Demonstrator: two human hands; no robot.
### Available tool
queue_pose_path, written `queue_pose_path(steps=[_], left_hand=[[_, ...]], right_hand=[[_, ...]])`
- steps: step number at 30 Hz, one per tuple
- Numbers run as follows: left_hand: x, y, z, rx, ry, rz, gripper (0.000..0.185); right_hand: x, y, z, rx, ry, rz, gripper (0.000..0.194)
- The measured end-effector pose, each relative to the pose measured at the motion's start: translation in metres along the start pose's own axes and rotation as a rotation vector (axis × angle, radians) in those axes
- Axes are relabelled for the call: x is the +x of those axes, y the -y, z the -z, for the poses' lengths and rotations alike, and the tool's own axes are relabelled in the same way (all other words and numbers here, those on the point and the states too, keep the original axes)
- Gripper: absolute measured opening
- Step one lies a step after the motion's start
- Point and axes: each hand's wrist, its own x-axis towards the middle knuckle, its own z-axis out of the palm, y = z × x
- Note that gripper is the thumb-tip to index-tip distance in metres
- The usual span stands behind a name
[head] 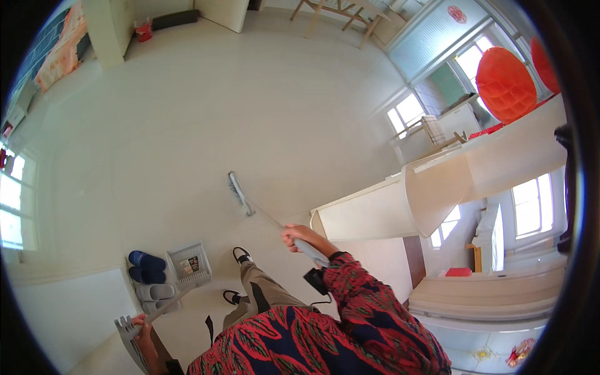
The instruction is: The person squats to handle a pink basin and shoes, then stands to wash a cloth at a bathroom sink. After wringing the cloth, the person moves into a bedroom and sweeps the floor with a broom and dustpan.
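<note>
My right hand [300, 236] is closed around the grey handle of a broom [240, 193], whose bristled head rests on the pale floor ahead of my feet. At the lower left, my left hand [140, 326] grips the upper part of a long-handled grey dustpan [191, 271]. The dustpan's wide pan bears a label and lies on the floor beside the slippers, left of my shoes. Dust or debris cannot be made out on the floor or in the pan.
Dark blue slippers [146, 267] and grey slippers [157, 292] line the left wall. A white cabinet [370, 213] juts in from the right. Farther off stand a wooden-legged table [344, 10] and a red bin [143, 31].
</note>
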Motion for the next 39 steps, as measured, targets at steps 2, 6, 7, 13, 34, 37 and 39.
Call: queue_pose_path(steps=[2,6,7,13,34,37,39], left_hand=[[0.01,-0.003,-0.002,0.03,0.049,-0.085,0.013],[0.023,-0.037,-0.015,0.131,0.078,-0.045,0.012],[0.022,-0.044,-0.021,0.124,0.066,-0.03,0.011],[0.019,-0.091,-0.057,0.206,0.003,-0.034,0.01],[0.072,-0.121,-0.056,0.216,-0.171,-0.117,0.008],[0.087,-0.115,-0.045,0.23,-0.206,-0.136,0.007],[0.097,-0.116,-0.042,0.304,-0.184,-0.164,0.006]], right_hand=[[-0.005,0.008,0.024,-0.039,-0.108,-0.01,0.036],[0.019,0.016,0.057,-0.255,-0.4,0.075,0.027],[0.029,0.015,0.061,-0.334,-0.479,0.089,0.028],[0.065,0.016,0.032,-0.278,-0.307,-0.112,0.045],[0.18,0.149,-0.226,0.176,0.536,-0.406,0.025],[0.158,0.168,-0.216,0.027,0.195,-0.165,0.051],[0.135,0.186,-0.205,-0.014,0.187,-0.121,0.064]])
